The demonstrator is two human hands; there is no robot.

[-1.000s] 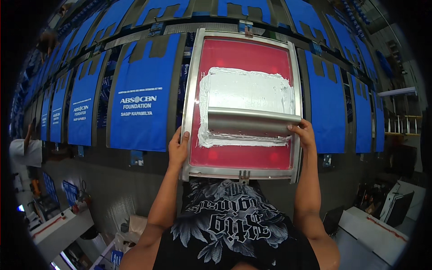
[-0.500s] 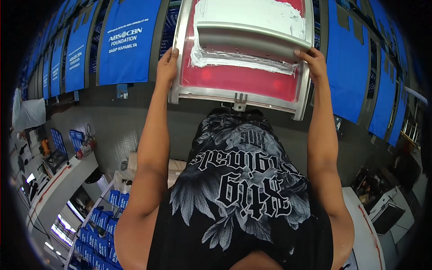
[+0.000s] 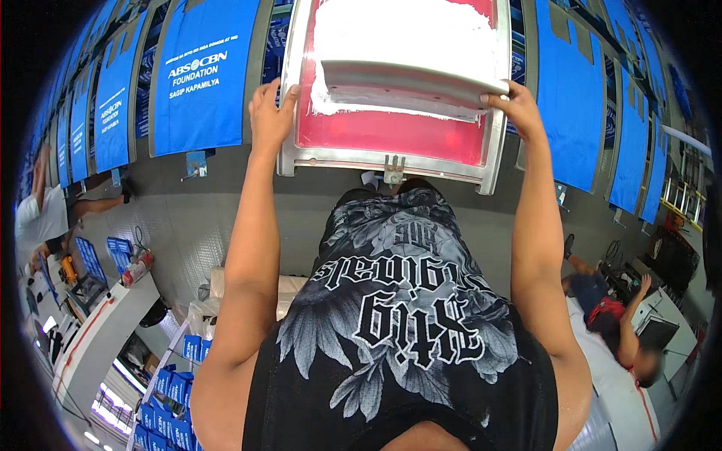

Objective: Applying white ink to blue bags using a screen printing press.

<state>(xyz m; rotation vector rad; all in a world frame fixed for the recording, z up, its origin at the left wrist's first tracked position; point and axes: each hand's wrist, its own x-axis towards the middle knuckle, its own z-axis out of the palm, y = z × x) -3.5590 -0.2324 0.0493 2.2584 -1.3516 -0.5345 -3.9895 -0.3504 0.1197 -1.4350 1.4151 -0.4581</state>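
A metal-framed printing screen (image 3: 492, 161) with red mesh lies in front of me, white ink (image 3: 406, 37) spread over its far part. Across the mesh rests a wide grey metal squeegee (image 3: 414, 79), white ink along its near edge. My right hand (image 3: 523, 113) pinches the squeegee's right end between thumb and bent fingers, beside the frame's right rail. At the left rail, my left hand (image 3: 271, 116) is open, its fingers apart and the thumb close to the metal; whether it touches is unclear.
Blue printed fabric pieces (image 3: 199, 83) lie on boards at both sides of the screen. A metal clamp (image 3: 393, 171) sits at the frame's near edge. One person (image 3: 45, 214) is at far left, another (image 3: 620, 323) at lower right. Blue folded items (image 3: 169, 398) fill a rack behind me.
My left hand has loosened from the frame's left rail and its fingers have spread. The right hand stays at the squeegee's end. A person has come into view at the lower right.
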